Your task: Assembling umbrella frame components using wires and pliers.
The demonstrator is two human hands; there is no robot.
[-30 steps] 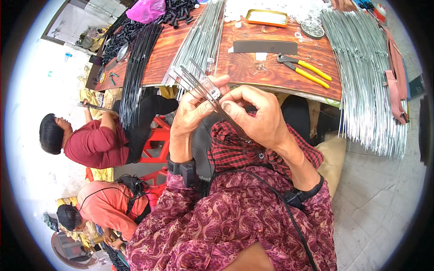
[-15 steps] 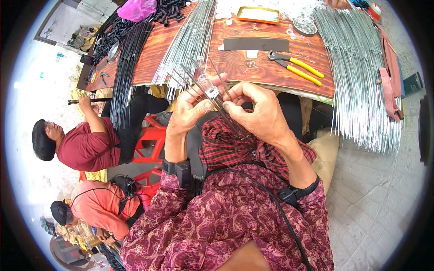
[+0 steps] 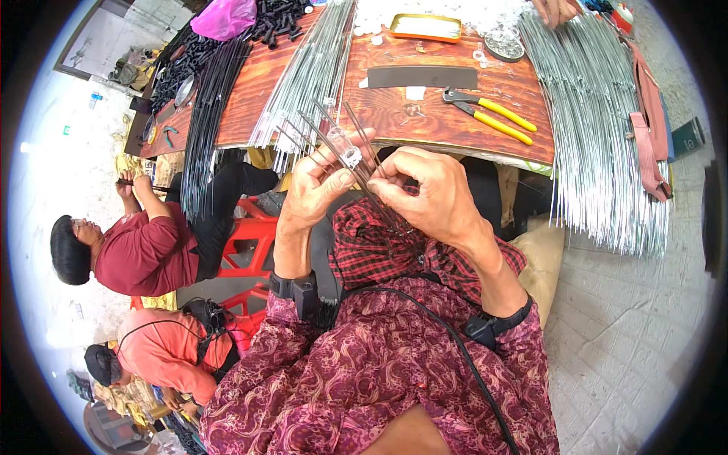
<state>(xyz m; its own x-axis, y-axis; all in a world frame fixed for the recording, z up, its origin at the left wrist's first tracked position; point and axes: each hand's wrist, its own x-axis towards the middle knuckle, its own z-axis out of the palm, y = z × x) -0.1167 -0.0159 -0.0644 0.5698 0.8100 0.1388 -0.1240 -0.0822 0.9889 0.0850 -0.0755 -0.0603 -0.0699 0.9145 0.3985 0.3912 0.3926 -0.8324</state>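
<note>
my r. hand (image 3: 432,182): thumb & index pinched on the thin dark rods (image 3: 377,202), just beside the clear plastic pc (image 3: 350,156); no. of rods gripped can't be told. my l. hand (image 3: 322,178): thumb & fingers closed round pc and rods together. pc lies tilted b/w my hands, at the near edge of the table (image 3: 523,92); several rod tips fan out past it. for good handling, i'd judge: l. grip firm but light, so pc doesn't twist; r. pinch close to pc, so a rod won't bow; one rod moved at a time, rest held snug.

beyond, on the table: round dish (image 3: 504,60), w/ small bits (image 3: 504,48) inside, too tiny to id. farther, to its l.: shallow tray (image 3: 425,37), orange rim, w/ pale slender pcs (image 3: 426,26). far l.: pink bag (image 3: 225,19), contents hidden, next to heaped black tubular pcs (image 3: 280,26).
</note>
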